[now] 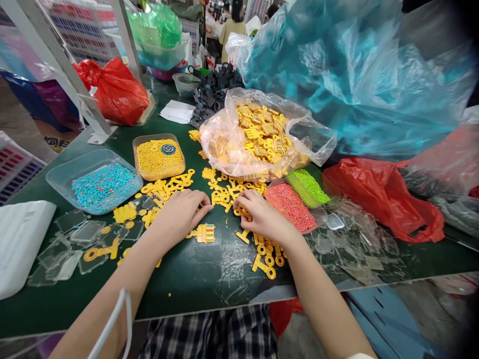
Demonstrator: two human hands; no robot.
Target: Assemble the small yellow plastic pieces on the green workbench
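Yellow plastic ring-ended pieces point(269, 260) are scattered on the near side of a clear plastic bag point(220, 144) filled with yellow parts point(262, 132). Among them, the left hand point(183, 212) and right hand point(258, 209) are held apart, fingers curled; whether anything is gripped cannot be told. Nearest the left hand, also before the bag, a flat yellow piece with coloured inlays point(205, 233) is laid. Left of the bag, rounded tubs of yellow beads point(157, 159) and blue beads point(105, 184) are set.
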